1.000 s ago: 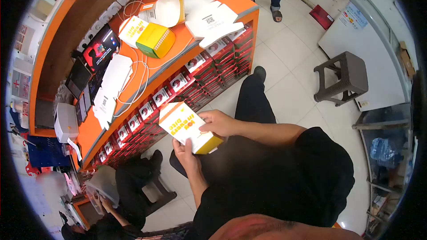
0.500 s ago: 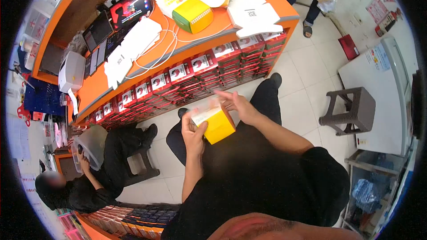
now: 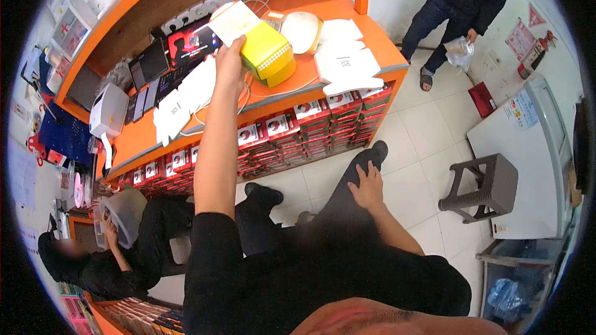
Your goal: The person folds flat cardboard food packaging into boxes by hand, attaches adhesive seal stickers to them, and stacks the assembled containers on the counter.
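My left hand (image 3: 231, 65) reaches over the orange counter (image 3: 388, 49), its fingers closed at the side of a yellow and white box (image 3: 264, 46). The box has its white flap raised towards the back. A yellow and green piece shows at its lower end; I cannot tell whether it is a second box. Behind it on the right lies an open white carton (image 3: 300, 32), beside flat white cartons (image 3: 346, 65) with a printed code. Over my right knee, my right hand (image 3: 367, 187) is open, fingers spread, holding nothing.
More white sheets (image 3: 197, 90), cables, a screen (image 3: 191, 44) and a white printer (image 3: 108, 110) are on the counter. Red boxes (image 3: 310, 125) fill its front. A stool (image 3: 487, 187) stands right. One person sits lower left; another stands upper right, holding a plastic bag (image 3: 459, 51).
My left hand has moved from my lap up to the counter with the box. My right hand has let go of it and moved right, over my knee. The view has shifted.
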The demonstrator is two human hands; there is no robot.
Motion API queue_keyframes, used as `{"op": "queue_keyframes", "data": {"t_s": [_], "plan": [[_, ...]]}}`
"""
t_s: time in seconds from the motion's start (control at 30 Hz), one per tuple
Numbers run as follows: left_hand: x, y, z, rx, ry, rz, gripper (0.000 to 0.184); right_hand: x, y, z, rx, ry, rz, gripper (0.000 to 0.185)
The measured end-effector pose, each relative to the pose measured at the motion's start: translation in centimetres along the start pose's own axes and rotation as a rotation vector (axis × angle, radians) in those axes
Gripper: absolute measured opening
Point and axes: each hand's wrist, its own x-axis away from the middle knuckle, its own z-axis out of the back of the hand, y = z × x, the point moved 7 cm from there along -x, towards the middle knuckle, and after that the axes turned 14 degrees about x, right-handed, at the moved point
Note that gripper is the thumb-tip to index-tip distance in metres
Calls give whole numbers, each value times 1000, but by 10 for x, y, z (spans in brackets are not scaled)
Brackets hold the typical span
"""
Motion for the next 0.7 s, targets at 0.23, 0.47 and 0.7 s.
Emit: {"op": "queue_keyframes", "data": {"t_s": [0.23,0.47,0.7], "plan": [[-64,-39,41,-820,247,-114,63,0,12,2,-50,-12,-54,67],[-29,-50,17,-1281,526,-348,66,-4,11,3,-58,-29,-61,65],[-54,-58,-7,-1323,-135,-202,43,-5,8,3,-87,11,-46,62]]}}
